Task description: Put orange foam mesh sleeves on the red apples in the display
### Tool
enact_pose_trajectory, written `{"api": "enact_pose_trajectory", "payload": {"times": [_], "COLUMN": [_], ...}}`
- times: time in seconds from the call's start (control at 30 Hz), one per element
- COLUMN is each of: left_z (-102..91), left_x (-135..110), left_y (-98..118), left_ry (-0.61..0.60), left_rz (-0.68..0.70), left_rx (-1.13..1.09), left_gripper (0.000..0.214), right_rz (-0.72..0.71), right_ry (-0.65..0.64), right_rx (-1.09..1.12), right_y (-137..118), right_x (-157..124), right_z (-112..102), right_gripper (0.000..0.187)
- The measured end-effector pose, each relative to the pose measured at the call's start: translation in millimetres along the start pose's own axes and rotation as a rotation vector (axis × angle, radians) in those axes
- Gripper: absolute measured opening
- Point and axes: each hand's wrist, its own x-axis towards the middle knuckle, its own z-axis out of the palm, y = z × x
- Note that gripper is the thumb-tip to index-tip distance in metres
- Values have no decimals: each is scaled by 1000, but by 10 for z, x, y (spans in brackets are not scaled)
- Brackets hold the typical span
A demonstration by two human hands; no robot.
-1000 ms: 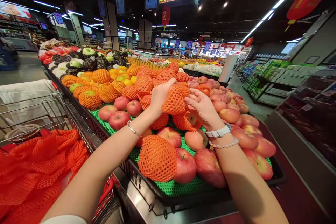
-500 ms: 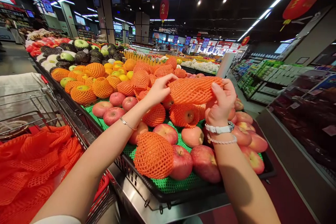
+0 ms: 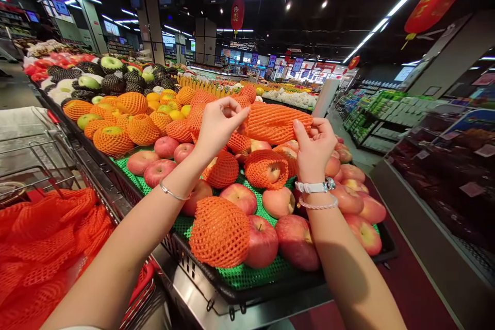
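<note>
As my left hand [image 3: 218, 131] and right hand [image 3: 314, 148] pinch a stretched orange foam net sleeve [image 3: 274, 124], fingers narrowly closed, red apples [image 3: 262, 241] on green plastic mesh [image 3: 263, 274] just below my hands

Bright LED strips [image 3: 401, 3] overhead; soft forearm shadow [image 3: 346, 273]; edges bowed.

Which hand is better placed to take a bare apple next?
Probably the right hand: it holds the foam net beside a bare apple, while the left hand is above netted fruit.
</note>
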Motion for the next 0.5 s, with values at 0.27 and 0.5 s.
{"api": "enact_pose_trajectory", "payload": {"times": [0.27,0.5], "left_z": [3,-42], "left_x": [7,41], "left_y": [-98,-205], "left_ry": [-318,-451], "left_rz": [92,83], "left_rx": [-213,-165], "left_gripper": [29,49], "right_rz": [-72,281], "right_ry": [-81,-237], "right_rx": [-81,316], "right_y": [-123,-2], "right_x": [-36,-36], "right_z": [-11,4], "right_gripper": [32,17]}}
